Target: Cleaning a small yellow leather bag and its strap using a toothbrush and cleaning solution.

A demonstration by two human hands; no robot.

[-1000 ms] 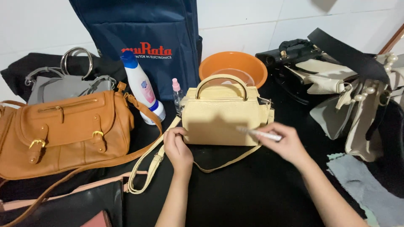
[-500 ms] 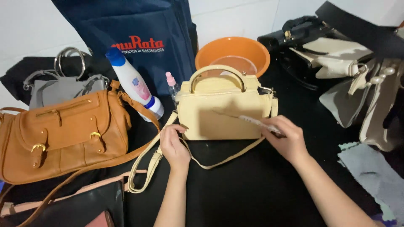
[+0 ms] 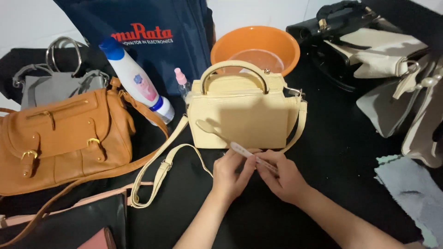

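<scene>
Just ahead of both hands, a pale yellow handbag [image 3: 244, 113] stands upright on the black cloth [image 3: 350, 152], its long strap [image 3: 159, 173] trailing off to the left of the left hand [image 3: 229, 174]. The left hand and right hand [image 3: 282, 177] meet at a thin white brush [image 3: 230, 144]: both pinch its handle, fingers curled around it, while its head rests on the bag's front face. With the grip so far back on the handle, the head could skid and drag grit across the pale leather, I judge. Further left of the left hand lie a tan satchel [image 3: 60, 138] and a white bottle [image 3: 138, 83] with a blue cap; beyond the bag sits an orange basin [image 3: 256, 44]. Right of the right hand lies a grey rag [image 3: 410, 193]. A white wall [image 3: 27, 23] rises behind.
</scene>
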